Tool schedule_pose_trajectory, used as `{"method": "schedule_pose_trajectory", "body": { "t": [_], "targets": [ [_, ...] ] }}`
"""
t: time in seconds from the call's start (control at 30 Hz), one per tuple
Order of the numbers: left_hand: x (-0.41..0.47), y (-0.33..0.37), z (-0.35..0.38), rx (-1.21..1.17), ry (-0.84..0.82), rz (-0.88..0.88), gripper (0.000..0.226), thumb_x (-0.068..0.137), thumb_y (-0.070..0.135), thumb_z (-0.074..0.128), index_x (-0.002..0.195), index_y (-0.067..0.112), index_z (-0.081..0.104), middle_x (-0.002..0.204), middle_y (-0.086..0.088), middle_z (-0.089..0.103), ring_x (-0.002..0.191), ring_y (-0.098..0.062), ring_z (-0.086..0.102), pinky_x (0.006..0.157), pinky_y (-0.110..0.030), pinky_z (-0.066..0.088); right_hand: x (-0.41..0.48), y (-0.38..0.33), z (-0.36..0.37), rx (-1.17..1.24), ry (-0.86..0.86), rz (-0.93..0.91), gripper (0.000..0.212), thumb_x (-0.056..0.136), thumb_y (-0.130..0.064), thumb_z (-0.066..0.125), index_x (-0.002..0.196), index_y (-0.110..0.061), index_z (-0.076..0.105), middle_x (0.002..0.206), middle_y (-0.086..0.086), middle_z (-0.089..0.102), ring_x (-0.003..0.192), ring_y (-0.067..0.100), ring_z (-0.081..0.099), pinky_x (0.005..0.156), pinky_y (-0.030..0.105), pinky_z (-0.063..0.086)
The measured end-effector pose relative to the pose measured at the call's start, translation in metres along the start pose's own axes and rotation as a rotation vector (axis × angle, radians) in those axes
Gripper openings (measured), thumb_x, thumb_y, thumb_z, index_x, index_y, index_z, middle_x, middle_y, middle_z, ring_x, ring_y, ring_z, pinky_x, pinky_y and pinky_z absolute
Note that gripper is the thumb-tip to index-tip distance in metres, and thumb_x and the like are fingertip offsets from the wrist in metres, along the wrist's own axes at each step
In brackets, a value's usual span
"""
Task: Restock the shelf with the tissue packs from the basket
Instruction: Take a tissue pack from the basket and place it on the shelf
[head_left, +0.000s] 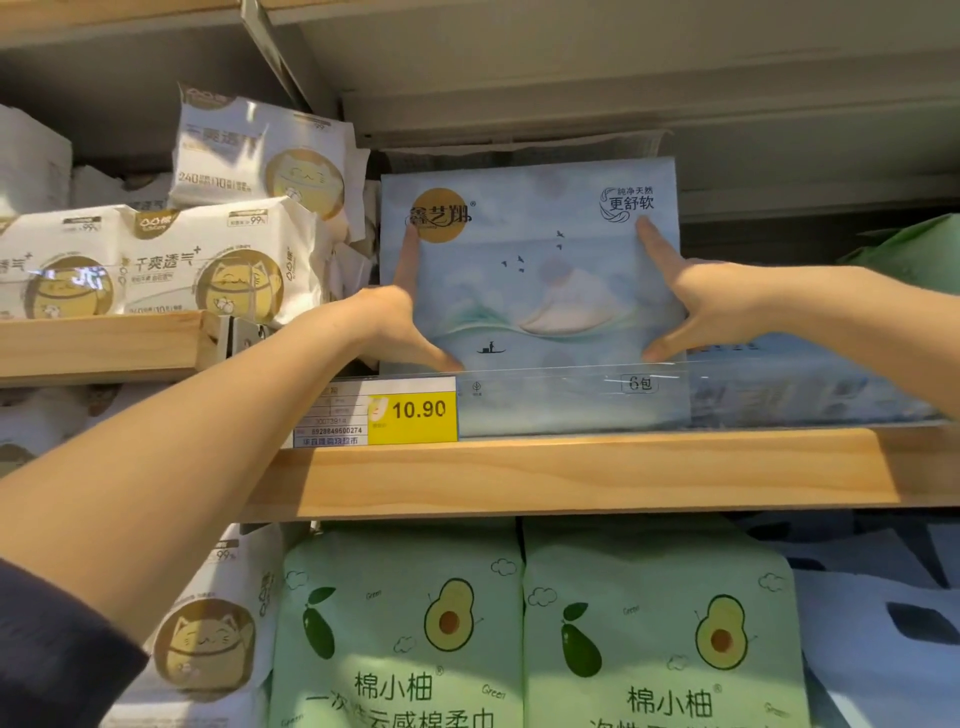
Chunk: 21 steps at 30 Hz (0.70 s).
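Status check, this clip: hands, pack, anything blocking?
Left hand and right hand press blue pack front. Pack upright on shelf, behind clear rail. No obstruction seen.

Both arms raised and extended, hands spread flat.
Left hand (400, 317) and right hand (701, 301) press the opposite edges of the tissue pack (530, 249). On each, the index finger is straight and points up, and the thumb is splayed low and inward. The remaining fingers are hidden. Forearms are bare.
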<state>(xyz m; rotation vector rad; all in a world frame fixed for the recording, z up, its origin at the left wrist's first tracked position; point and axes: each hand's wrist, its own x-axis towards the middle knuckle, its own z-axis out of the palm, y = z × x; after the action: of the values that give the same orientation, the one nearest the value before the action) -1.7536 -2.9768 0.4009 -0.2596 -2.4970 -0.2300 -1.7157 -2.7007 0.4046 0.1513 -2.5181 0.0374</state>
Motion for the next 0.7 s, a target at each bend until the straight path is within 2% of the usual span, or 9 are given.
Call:
{"method": "schedule_pose_trajectory", "body": {
  "t": [0.07,0.13,0.23,0.33,0.4,0.47,0.57,0.63,0.7],
  "targets": [
    [-0.002,0.001,-0.002,0.005,-0.003,0.006,0.113,0.065,0.058,0.07,0.146,0.012,0.006,0.118,-0.015,0.052,0.093,-0.027,0.051,0.088,-0.037,0.048,-0.001,-0.002,-0.003,0.014,-0.009,0.014,0.123,0.075,-0.031,0.072,0.135,-0.025,-0.035,0.096,0.016,0.054,0.058,0.018,0.056,0.053,0.027,0.04],
    [-0.005,0.003,-0.004,-0.006,-0.014,0.011,0.117,0.066,0.057,0.071,0.147,0.017,-0.003,0.11,-0.011,0.048,0.087,-0.025,0.054,0.081,-0.035,0.05,-0.003,-0.003,-0.005,0.037,-0.014,0.025,0.122,0.075,-0.03,0.072,0.137,-0.023,-0.032,0.08,0.012,0.059,0.058,0.016,0.057,0.058,0.029,0.041],
    [-0.011,0.005,-0.009,-0.027,-0.022,0.022,0.117,0.069,0.053,0.071,0.146,0.023,-0.013,0.133,-0.016,0.045,0.099,-0.029,0.058,0.082,-0.036,0.052,-0.009,-0.006,-0.01,0.088,-0.018,0.028,0.117,0.077,-0.029,0.071,0.139,-0.024,-0.028,0.067,-0.002,0.048,0.058,0.013,0.057,0.056,0.028,0.038],
    [-0.018,0.008,-0.013,-0.002,-0.01,0.029,0.116,0.075,0.048,0.067,0.144,0.019,-0.022,0.146,-0.015,0.036,0.125,-0.031,0.043,0.094,-0.034,0.043,-0.014,-0.005,-0.013,0.123,-0.028,0.026,0.109,0.082,-0.027,0.065,0.14,-0.026,-0.027,0.082,0.003,0.054,0.061,0.012,0.058,0.068,0.028,0.04],
    [-0.022,0.011,-0.016,0.015,0.001,0.016,0.11,0.077,0.048,0.065,0.146,0.012,-0.013,0.15,-0.015,0.03,0.133,-0.031,0.034,0.099,-0.035,0.036,-0.018,-0.002,-0.014,0.127,-0.038,0.023,0.105,0.084,-0.028,0.063,0.14,-0.026,-0.026,0.08,0.003,0.058,0.065,0.013,0.06,0.072,0.028,0.039],
    [-0.026,0.011,-0.019,0.025,0.007,0.0,0.105,0.078,0.05,0.063,0.147,0.009,-0.005,0.153,-0.015,0.022,0.138,-0.03,0.027,0.104,-0.037,0.032,-0.021,-0.001,-0.015,0.131,-0.041,0.013,0.103,0.084,-0.028,0.062,0.141,-0.027,-0.024,0.101,0.01,0.063,0.07,0.018,0.064,0.076,0.03,0.043],
    [-0.035,0.011,-0.024,0.021,0.011,0.0,0.103,0.078,0.053,0.061,0.147,0.011,-0.002,0.155,-0.014,0.016,0.14,-0.03,0.024,0.106,-0.04,0.032,-0.03,0.002,-0.02,0.126,-0.027,0.007,0.099,0.084,-0.032,0.061,0.142,-0.029,-0.02,0.146,0.015,0.036,0.088,0.026,0.067,0.094,0.037,0.044],
    [-0.042,0.012,-0.027,0.016,0.032,0.02,0.095,0.082,0.05,0.058,0.147,0.011,0.001,0.155,-0.013,0.018,0.14,-0.03,0.025,0.107,-0.04,0.031,-0.037,0.004,-0.022,0.111,-0.028,0.003,0.098,0.084,-0.036,0.06,0.143,-0.028,-0.017,0.152,0.012,0.025,0.106,0.029,0.061,0.1,0.039,0.04],
    [-0.052,0.014,-0.031,0.01,0.063,0.042,0.083,0.087,0.045,0.053,0.147,0.009,0.007,0.155,-0.012,0.019,0.14,-0.029,0.025,0.109,-0.039,0.028,-0.045,0.006,-0.025,0.119,-0.031,-0.009,0.096,0.083,-0.039,0.059,0.145,-0.025,-0.013,0.152,0.012,0.026,0.118,0.032,0.053,0.103,0.041,0.039]
  ]
}}
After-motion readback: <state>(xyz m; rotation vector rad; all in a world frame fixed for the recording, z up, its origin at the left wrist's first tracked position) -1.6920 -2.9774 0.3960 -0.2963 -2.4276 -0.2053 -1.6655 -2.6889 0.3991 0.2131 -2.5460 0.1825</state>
